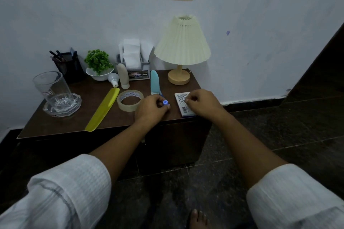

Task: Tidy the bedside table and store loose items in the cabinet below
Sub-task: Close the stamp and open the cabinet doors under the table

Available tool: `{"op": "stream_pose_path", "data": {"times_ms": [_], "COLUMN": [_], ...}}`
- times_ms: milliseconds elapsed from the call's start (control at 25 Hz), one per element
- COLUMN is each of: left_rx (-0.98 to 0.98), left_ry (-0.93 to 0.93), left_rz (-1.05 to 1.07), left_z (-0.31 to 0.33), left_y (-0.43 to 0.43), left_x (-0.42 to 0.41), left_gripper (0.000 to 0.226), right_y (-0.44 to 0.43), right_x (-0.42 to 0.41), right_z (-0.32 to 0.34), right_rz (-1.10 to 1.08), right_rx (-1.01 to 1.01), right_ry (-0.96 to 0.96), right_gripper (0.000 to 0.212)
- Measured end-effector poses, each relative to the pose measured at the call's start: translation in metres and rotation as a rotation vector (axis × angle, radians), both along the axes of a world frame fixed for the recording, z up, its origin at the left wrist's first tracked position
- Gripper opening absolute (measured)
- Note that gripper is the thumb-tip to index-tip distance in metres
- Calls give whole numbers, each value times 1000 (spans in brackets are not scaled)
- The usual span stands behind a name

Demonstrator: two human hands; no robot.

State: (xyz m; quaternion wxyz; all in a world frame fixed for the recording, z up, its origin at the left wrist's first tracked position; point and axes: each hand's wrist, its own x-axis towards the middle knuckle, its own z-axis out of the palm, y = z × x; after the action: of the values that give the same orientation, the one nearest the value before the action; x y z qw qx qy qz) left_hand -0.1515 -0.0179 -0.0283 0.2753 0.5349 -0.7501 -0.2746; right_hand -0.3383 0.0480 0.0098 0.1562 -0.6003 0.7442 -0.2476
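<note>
Pinching a blue object (165, 102), left hand (149, 108) hovers; right hand (202, 104) touches box (182, 102).

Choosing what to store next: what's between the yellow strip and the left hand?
Head view: a tape roll lies flat between the yellow strip and the left hand, which pinches a blue-tipped item.

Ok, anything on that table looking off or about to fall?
The yellow strip lies diagonally, its near end right at the front edge of the table, so it could get knocked off. A bare light bulb lies loose on its side beside the plant bowl. Nothing looks spilled.
</note>
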Motion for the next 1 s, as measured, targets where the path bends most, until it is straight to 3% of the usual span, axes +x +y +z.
{"op": "stream_pose_path", "data": {"times_ms": [160, 560, 840, 1000], "left_rx": [6, -27, -55, -42], "left_ry": [-34, 35, 23, -26], "left_rz": [-8, -42, -127, -126], "left_z": [-3, -2, 11, 7], "left_y": [-2, 1, 4, 4], "left_x": [0, -5, -39, -46], "left_gripper": [27, 24, 23, 26], "right_y": [-3, -9, -11, -10], "right_x": [2, 2, -18, -25], "right_z": [-4, -6, -8, -12], "right_rz": [52, 46, -162, -170], "right_rx": [60, 77, 9, 18], "right_ry": [105, 89, 10, 2], "right_gripper": [19, 18, 23, 22]}}
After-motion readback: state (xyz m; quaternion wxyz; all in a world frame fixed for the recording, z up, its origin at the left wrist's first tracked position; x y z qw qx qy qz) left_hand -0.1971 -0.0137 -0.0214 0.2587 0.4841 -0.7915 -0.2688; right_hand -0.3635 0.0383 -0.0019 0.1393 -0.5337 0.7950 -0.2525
